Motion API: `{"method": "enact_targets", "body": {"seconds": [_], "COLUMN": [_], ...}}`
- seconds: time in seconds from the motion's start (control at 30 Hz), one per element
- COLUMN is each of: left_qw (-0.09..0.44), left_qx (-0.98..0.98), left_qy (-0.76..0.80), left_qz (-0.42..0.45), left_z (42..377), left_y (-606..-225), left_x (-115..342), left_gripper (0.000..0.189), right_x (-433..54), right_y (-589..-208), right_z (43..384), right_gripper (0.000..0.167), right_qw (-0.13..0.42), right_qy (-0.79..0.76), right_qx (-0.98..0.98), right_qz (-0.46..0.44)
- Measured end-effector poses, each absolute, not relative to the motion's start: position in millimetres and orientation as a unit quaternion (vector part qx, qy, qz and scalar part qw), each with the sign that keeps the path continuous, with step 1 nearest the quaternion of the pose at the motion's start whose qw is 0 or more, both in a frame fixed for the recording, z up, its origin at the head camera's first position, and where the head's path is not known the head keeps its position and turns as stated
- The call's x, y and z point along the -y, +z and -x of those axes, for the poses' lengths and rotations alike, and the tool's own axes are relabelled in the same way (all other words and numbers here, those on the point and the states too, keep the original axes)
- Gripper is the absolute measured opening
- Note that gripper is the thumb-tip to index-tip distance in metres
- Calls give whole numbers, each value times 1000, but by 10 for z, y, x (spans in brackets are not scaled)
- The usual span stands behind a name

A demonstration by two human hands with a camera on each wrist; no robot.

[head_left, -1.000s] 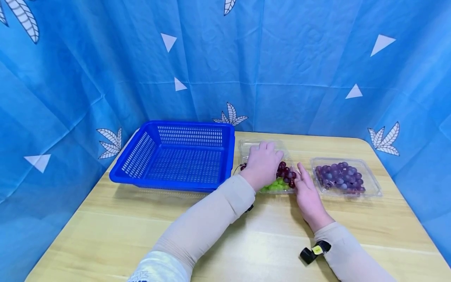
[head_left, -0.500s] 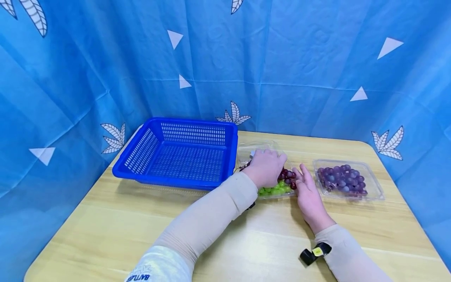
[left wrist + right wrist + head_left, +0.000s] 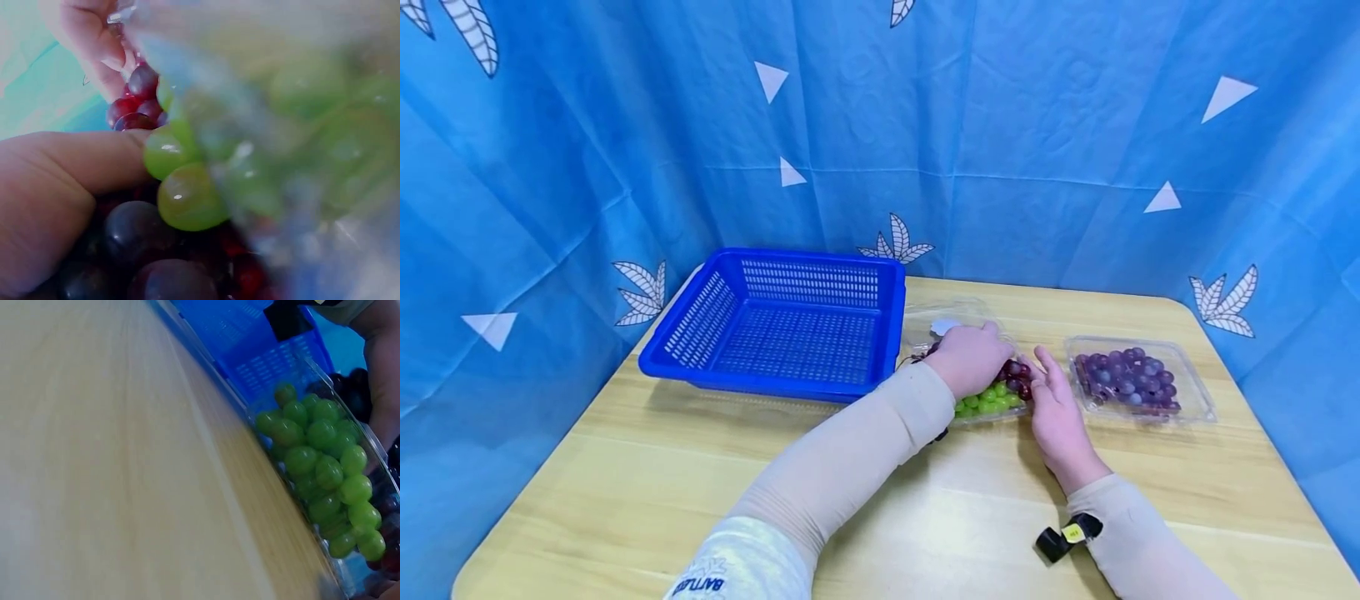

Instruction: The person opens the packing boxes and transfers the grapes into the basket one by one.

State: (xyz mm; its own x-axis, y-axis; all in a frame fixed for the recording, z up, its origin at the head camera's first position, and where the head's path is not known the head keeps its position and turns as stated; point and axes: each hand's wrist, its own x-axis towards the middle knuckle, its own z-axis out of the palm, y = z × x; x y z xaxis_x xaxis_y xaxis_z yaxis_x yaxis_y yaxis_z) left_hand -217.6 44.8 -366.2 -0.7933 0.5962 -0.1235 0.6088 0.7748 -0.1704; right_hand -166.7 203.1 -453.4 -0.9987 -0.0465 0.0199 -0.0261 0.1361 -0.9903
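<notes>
A clear plastic box [image 3: 357,419] holds green grapes [image 3: 988,402] along its near side and dark red grapes [image 3: 1020,385] behind them. My left hand [image 3: 973,358] reaches in from above, its fingers curled over the dark red bunch. In the left wrist view the left thumb [image 3: 94,159] presses between dark grapes and green ones. My right hand [image 3: 1060,429] holds the box's right side, thumb and fingers at the rim beside the dark red grapes. The fingertips of the left hand are hidden among the fruit.
Left of the box stands a blue perforated basket [image 3: 700,385] with nothing inside. On the right lies another clear plastic box [image 3: 1195,400] of purple grapes [image 3: 1123,379]. The open lid [image 3: 973,308] leans back behind the first box. A blue curtain [image 3: 1037,125] closes off the table's [image 3: 970,517] back.
My left hand has shifted slightly nearer and to the right over the grapes, showing more of the green ones. The right hand stays at the box's side. The head view has shifted a little.
</notes>
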Motion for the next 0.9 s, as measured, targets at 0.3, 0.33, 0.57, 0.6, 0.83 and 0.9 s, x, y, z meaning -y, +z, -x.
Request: {"method": "enact_targets", "body": {"seconds": [0.3, 0.33, 0.57, 0.6, 0.83, 0.9], "left_qw": [-14, -19, -70, -76, -85, -88], "left_qx": [-940, -940, -932, -930, -934, -936], "left_qy": [-65, -66, -69, -67, -50, -42], "left_qz": [-335, -334, -350, -353, -344, -338], "left_z": [2150, 2151, 2143, 2144, 2119, 2106], "left_y": [-3677, -3672, -3550, -3522, -3268, -3193], "left_x": [-469, -464, -384, -372, -276, -242], "left_gripper": [35, 35, 41, 41, 42, 48], "right_x": [-1996, -1995, -1961, -1957, -1995, -2016], "right_y": [-4541, -4539, -4508, -4504, -4499, -4510], "right_z": [1653, 1652, 1651, 1652, 1680, 1689], "right_gripper": [49, 50, 54, 53, 48, 46], "right_qw": [-49, -43, -30, -34, -51, -55], "right_qy": [-651, -653, -681, -682, -588, -561], "right_qx": [-757, -756, -730, -730, -807, -826], "right_qz": [-33, -36, -42, -40, -19, -3]}}
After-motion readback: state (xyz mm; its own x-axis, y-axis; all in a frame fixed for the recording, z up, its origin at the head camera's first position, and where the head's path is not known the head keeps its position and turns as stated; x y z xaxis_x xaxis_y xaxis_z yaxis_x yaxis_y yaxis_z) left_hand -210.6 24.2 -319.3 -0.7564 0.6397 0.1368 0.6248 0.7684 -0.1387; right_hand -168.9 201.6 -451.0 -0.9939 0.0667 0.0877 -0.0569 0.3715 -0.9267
